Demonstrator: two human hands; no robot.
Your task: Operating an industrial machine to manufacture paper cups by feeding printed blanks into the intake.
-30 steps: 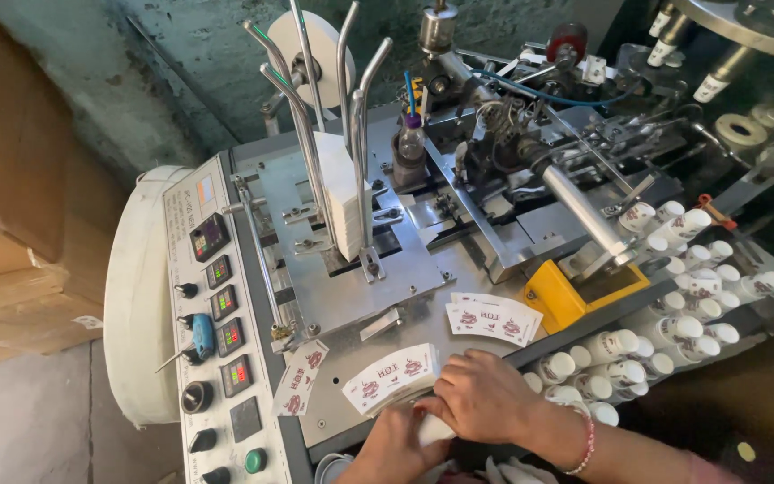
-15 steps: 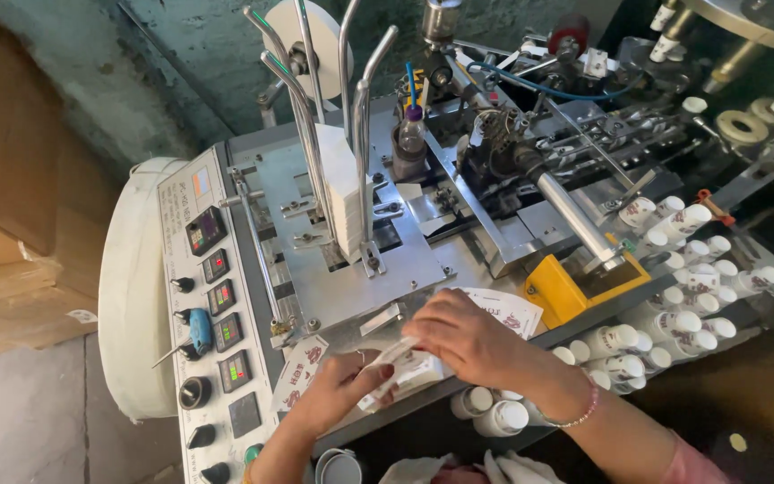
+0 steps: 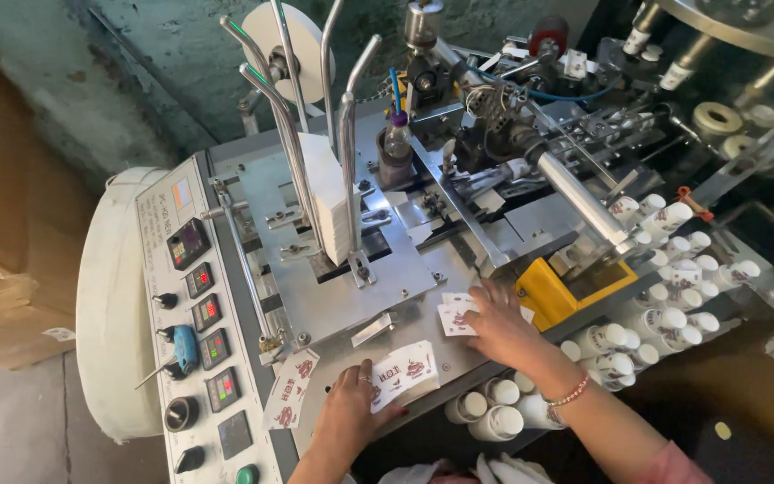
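Two stacks of printed fan-shaped paper blanks, white w/ red print, both on the machine's steel deck, the worktop (image 3: 333,305) here. Landmark: yellow block (image 3: 544,291) at deck's near-right edge.

- Stack 1 (image 3: 405,375): well to the near-left of yellow block. Left hand (image 3: 351,414) closed on it, thumb on top, fingers under the near edge; stack sits tilted, partly off the deck lip.
- Stack 2 (image 3: 455,314): just left of yellow block. Right hand (image 3: 499,327) lies flat on it, fingers spread, pressing down, not gripping. Bead bracelet (image 3: 571,392) on that wrist.
- Loose blanks (image 3: 290,387): further left of yellow block than stack 1, near the control panel (image 3: 203,332), fanned and unheld.
- Upright blank pile (image 3: 331,208) between chrome guide rods (image 3: 348,170): behind and left of yellow block.
- Finished white cups (image 3: 665,269): right of yellow block, crowded; more cups (image 3: 490,408) below deck edge, in front of it.

Risks (judged):
- Stack 1 overhangs lip; slack grip → blanks slide off into cups below.
- Stack 2 only pressed; sideways push → fan-out, misaligned edges, poss. misfeed.
- Right hand v. close to yellow block and mechanism behind it; if machine is cycling (can't tell) → pinch hazard; bracelet could snag.
- Loose blanks near panel could drift onto knobs.
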